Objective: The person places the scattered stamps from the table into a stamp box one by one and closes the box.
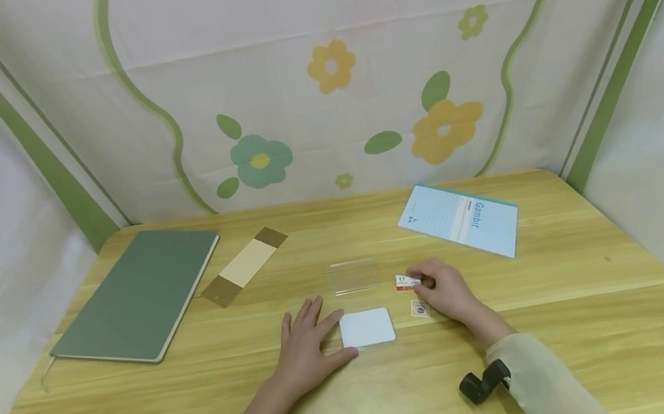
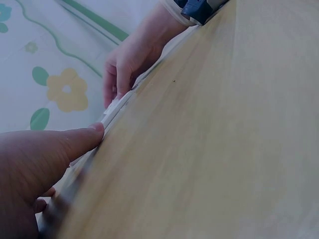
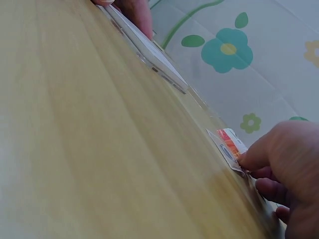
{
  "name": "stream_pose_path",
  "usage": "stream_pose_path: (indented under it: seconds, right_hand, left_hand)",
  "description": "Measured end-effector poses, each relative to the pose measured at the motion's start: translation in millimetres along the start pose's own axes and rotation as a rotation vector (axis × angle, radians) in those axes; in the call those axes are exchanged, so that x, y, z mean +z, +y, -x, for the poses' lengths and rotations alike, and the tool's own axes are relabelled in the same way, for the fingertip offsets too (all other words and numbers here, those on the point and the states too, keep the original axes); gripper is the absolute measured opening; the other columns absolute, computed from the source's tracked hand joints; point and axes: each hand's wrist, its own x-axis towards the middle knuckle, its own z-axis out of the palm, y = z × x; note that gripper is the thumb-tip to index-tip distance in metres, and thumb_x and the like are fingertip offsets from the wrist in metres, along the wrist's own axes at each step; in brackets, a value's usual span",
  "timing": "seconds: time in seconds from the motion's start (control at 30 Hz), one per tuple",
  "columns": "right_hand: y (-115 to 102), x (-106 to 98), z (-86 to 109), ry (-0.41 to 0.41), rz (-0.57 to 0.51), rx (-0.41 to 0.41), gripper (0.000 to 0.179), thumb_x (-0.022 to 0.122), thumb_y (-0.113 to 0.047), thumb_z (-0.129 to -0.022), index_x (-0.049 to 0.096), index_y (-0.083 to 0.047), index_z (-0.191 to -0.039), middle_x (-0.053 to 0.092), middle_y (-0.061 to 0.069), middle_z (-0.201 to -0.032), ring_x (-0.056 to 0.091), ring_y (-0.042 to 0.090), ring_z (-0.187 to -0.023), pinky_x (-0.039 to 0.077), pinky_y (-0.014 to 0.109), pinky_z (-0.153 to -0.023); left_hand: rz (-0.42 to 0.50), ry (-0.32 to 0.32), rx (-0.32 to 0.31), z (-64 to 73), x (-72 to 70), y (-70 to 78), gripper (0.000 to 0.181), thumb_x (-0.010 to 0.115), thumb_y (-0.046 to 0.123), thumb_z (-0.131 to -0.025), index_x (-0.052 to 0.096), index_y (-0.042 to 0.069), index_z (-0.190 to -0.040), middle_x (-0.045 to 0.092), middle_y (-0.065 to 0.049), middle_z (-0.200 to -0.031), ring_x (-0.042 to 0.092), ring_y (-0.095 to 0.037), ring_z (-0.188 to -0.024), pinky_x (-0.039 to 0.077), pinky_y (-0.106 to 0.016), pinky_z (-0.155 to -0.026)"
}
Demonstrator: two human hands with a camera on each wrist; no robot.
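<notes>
In the head view my left hand lies on the table with fingers spread, thumb and index finger touching the left corners of a white rectangular stack or case. From the right wrist view this white piece looks thick, with a clear edge under it. My right hand pinches the right end of a small red-and-white card. Just below that card lies a small square card with a dark round emblem. Behind the white piece sits a clear plastic lid or tray.
A green notebook lies at the left, beside a brown-and-cream paper strip. Toward the back right is a light blue "Gambit" booklet. A black device is strapped at the right wrist. A flowered curtain hangs behind the table.
</notes>
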Motion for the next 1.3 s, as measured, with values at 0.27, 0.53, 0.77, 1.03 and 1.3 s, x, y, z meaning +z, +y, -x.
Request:
stream_pose_path:
  seconds: [0.27,0.53,0.77,1.03,1.3]
  right_hand:
    - [1.2,1.0,-0.2,-0.013,0.007,-0.003,0.021,0.061,0.0,-0.076,0.067,-0.007,-0.096,0.046,-0.002,-0.073,0.039,0.015,-0.061,0.033,0.028,-0.053]
    - [2.0,0.3,0.8,0.007,-0.032,-0.025,0.014,0.063,-0.002,-0.076,0.067,-0.009,-0.087,0.048,-0.001,-0.076,0.04,0.015,-0.064,0.034,0.029,-0.056]
    - [-0.5,-0.4,1.3,0.0,-0.01,-0.001,0.015,0.064,-0.003,-0.075,0.066,-0.008,-0.09,0.047,-0.001,-0.076,0.041,0.015,-0.066,0.035,0.03,-0.059]
    - [-0.8,-0.1,1.1,-0.019,-0.028,0.003,0.02,0.067,-0.01,-0.074,0.065,-0.007,-0.093,0.052,0.0,-0.084,0.044,0.015,-0.07,0.038,0.03,-0.062]
    - [-1.8,-0.4,0.9,-0.024,0.009,0.022,0.016,0.068,-0.011,-0.073,0.064,-0.006,-0.088,0.048,0.001,-0.081,0.041,0.016,-0.069,0.036,0.03,-0.061]
  left_hand:
    - [-0.006,-0.004,-0.005,-0.8,0.7,-0.6,0.062,0.057,0.055,-0.072,0.05,0.018,-0.122,0.03,-0.016,-0.134,0.016,-0.029,-0.126,0.003,-0.054,-0.095]
    - [-0.009,-0.008,-0.004,-0.4,-0.4,0.3,0.063,0.057,0.055,-0.072,0.05,0.018,-0.123,0.029,-0.017,-0.134,0.016,-0.03,-0.126,0.003,-0.055,-0.095]
    - [-0.022,-0.007,-0.002,0.0,-0.6,0.2,0.063,0.057,0.055,-0.072,0.05,0.018,-0.123,0.03,-0.017,-0.134,0.017,-0.03,-0.125,0.004,-0.055,-0.095]
    - [-0.017,-0.005,0.002,0.0,-0.2,-0.1,0.062,0.057,0.054,-0.073,0.051,0.017,-0.122,0.031,-0.018,-0.133,0.017,-0.031,-0.125,0.004,-0.055,-0.095]
    - [-0.021,-0.009,-0.001,-0.3,1.6,-2.0,0.063,0.055,0.056,-0.073,0.05,0.018,-0.122,0.03,-0.017,-0.134,0.017,-0.031,-0.125,0.004,-0.055,-0.095]
